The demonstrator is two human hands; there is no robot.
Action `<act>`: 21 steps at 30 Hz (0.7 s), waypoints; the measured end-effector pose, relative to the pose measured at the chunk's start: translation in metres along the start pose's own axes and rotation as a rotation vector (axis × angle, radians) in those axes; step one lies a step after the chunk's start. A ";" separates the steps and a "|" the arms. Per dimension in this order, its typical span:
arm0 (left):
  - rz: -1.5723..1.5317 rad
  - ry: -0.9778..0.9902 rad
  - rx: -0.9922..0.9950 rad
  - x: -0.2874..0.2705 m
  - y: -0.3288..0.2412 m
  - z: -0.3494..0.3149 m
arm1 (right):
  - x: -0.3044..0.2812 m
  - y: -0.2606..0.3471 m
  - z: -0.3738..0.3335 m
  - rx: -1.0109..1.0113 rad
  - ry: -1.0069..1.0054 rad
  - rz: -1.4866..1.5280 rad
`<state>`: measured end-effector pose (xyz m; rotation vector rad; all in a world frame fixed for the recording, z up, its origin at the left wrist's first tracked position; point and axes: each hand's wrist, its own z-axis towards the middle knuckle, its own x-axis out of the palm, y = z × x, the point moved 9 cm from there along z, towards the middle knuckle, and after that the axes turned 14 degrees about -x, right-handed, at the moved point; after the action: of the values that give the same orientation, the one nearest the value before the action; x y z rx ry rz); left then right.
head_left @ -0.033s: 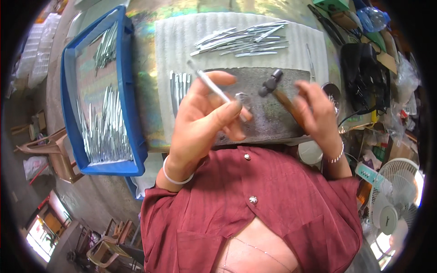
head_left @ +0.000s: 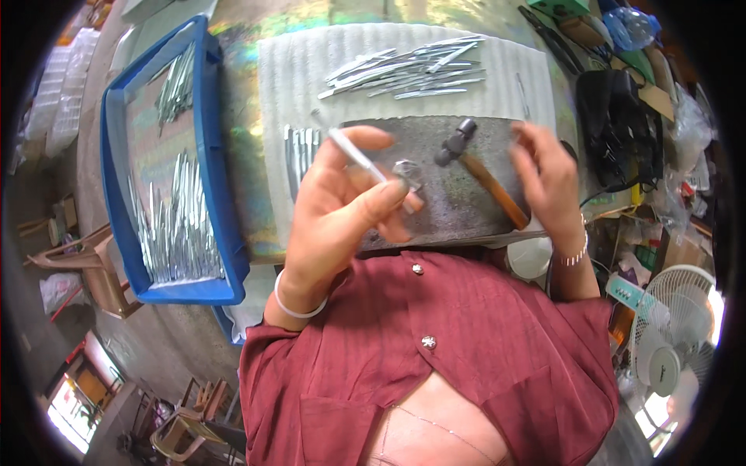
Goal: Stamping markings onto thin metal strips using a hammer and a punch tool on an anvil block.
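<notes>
My left hand point(head_left: 330, 198) is closed on a thin silvery metal strip point(head_left: 351, 152), pinched between thumb and fingers and tilted above a dark metal slab point(head_left: 451, 210). Behind those fingers, a small shiny piece point(head_left: 407, 174) lies on the slab; its kind is unclear. A ball-peen hammer point(head_left: 493, 189) with a wooden handle rests on the slab, its head pointing away from me. To the right of its handle, my right hand point(head_left: 549, 177) hovers with bent, slightly blurred fingers apart and nothing visible in them. Several similar strips point(head_left: 302, 155) lie side by side left of the slab.
White foam sheeting point(head_left: 291, 58) lies under a loose pile of metal strips point(head_left: 404, 68) at the back. A blue tray point(head_left: 212, 155) holds more strips on the left. At right are a black bag point(head_left: 610, 116), a plastic bottle point(head_left: 628, 29) and a fan point(head_left: 672, 330).
My right hand has moved a little right, farther from the hammer's handle, which now shows more fully. My left hand keeps hold of the metal strip.
</notes>
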<state>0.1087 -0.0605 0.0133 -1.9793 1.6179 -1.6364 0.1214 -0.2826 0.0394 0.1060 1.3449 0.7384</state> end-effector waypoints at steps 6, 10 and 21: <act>0.247 -0.074 0.072 -0.001 -0.002 -0.011 | 0.006 -0.133 0.020 0.249 -0.016 -0.161; 0.429 -0.174 0.114 -0.004 -0.007 -0.015 | 0.022 -0.150 0.038 0.181 0.098 -0.339; 0.622 -0.097 0.201 0.006 -0.004 -0.008 | -0.042 -0.032 0.029 0.200 -0.050 0.242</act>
<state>0.1047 -0.0591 0.0228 -1.2544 1.7127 -1.3634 0.1593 -0.3205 0.0671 0.4499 1.3698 0.7955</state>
